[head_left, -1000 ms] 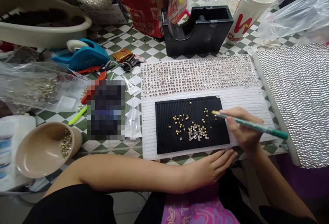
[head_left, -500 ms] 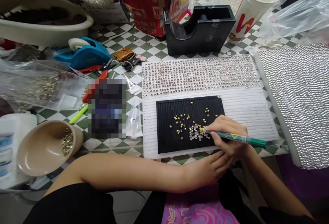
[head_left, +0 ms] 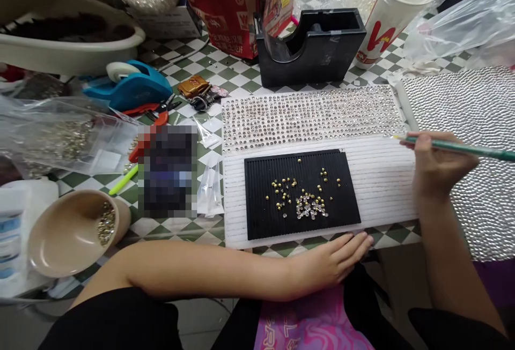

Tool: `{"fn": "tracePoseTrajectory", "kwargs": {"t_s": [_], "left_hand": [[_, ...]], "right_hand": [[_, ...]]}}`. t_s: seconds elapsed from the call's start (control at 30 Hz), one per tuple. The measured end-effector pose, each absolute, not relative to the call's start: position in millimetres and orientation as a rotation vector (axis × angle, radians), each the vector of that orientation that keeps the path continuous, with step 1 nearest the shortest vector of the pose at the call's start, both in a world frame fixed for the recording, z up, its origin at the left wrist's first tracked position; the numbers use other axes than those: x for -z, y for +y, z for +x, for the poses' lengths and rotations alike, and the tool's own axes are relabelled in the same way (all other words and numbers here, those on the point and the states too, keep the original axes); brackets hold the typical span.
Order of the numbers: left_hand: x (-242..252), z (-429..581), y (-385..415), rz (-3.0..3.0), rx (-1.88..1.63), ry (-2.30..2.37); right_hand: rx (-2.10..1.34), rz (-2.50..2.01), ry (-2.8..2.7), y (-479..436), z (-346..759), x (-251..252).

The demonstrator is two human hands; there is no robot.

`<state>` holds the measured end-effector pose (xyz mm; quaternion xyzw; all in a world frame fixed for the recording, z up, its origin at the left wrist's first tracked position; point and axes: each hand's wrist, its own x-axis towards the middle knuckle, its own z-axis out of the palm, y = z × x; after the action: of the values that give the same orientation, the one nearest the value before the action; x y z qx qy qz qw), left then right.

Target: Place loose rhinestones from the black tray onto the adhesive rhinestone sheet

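Loose stones [head_left: 310, 207] on black tray [head_left: 259, 216], in bowl [head_left: 60, 237]

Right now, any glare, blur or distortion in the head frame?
Head view: bright highlights speckle the silver stone-covered panel, with sheen inside the beige plastic bowl; head view: coarse square blocks mask the dark rectangular patch; head view: right hand and slim green pen-like stick look slightly soft.
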<state>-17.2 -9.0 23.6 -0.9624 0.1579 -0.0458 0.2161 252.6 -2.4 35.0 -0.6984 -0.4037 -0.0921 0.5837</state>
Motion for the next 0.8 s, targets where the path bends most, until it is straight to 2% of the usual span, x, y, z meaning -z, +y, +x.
{"fn": "tracePoseTrajectory", "kwargs": {"t_s": [0.3,0.5,0.63,0.8], "left_hand": [[-35,-14,-5,-2.330,-0.004,0.578],[-26,-17,-8,-2.596,0.142,0.456],[-25,-17,-9,-2.660,0.102,0.434],[-25,-17,-8,-2.637,0.136,0.462]], "right_hand": [[0.358,-1.893,-0.857,0,291,-22],[0.351,-1.910,-0.894,-1,290,-21],[0.338,-1.948,-0.884,1,290,-21],[0.337,-1.780,-0.821,1,274,-29]]}}
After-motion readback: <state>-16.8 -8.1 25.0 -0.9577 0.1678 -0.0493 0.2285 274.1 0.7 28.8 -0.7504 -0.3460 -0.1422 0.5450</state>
